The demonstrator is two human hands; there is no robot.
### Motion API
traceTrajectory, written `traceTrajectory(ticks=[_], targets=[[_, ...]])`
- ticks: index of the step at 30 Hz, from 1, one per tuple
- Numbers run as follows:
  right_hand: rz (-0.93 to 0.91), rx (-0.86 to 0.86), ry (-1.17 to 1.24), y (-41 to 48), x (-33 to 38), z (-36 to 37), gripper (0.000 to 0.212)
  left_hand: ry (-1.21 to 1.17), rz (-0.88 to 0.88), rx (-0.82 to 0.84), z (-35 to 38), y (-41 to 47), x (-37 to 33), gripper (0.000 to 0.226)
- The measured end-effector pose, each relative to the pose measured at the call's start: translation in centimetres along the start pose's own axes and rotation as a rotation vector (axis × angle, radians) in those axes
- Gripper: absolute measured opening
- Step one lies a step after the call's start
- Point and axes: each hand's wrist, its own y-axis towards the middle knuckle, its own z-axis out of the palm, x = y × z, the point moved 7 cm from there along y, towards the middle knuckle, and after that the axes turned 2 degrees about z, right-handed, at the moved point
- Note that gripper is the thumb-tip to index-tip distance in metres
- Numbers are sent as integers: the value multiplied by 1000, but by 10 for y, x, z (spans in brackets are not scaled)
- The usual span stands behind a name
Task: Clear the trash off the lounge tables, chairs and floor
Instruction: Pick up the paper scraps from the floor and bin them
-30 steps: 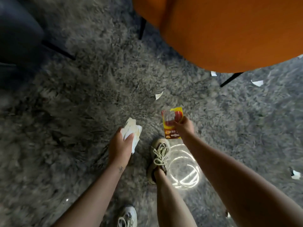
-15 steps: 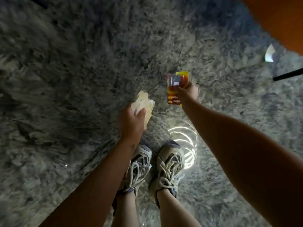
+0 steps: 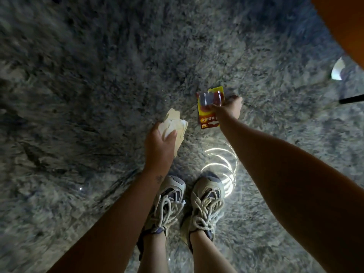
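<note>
The left hand [image 3: 160,148] clutched crumpled white paper scraps [image 3: 174,125] while the right hand [image 3: 229,109] pinched a red-and-yellow plastic blister package [image 3: 208,107] just beside them.

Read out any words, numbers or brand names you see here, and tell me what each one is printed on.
"5": a large figure that looks like this, on the lower band of the red and yellow blister pack pinched by the right hand.
Pale characters beside and under it on that pack: too blurred to read.
Crumpled white paper wad held in the left hand, and white paper scrap on the carpet: no text visible.
</note>
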Motion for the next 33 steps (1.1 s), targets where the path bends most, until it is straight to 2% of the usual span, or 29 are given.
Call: traceTrajectory(ticks=[2, 4, 8, 11, 20, 24, 28, 33], targets=[[-12, 7, -69, 9, 5, 9, 65, 2, 3, -6, 1, 7, 2, 40], [2, 10, -92, 14, 6, 16, 53, 4, 11, -14, 3, 14, 4, 41], [91, 15, 13, 6, -7, 14, 51, 39, 20, -14, 5, 13, 6, 42], [81, -9, 37, -16, -14, -2, 34, 35, -5, 11, 0, -2, -1, 39], [106, -115, 206, -133, -51, -129, 32, 102, 137, 133, -18, -90, -77, 28], [240, -187, 328, -171, -85, -179, 30, 176, 219, 210, -8, -129, -108, 30], [377, -308, 540, -202, -119, -226, 28, 238, 298, 339, 20, -180, -133, 35], [454, -468, 662, -235, -176, -287, 29, 326, 395, 526, 76, -251, -148, 36]])
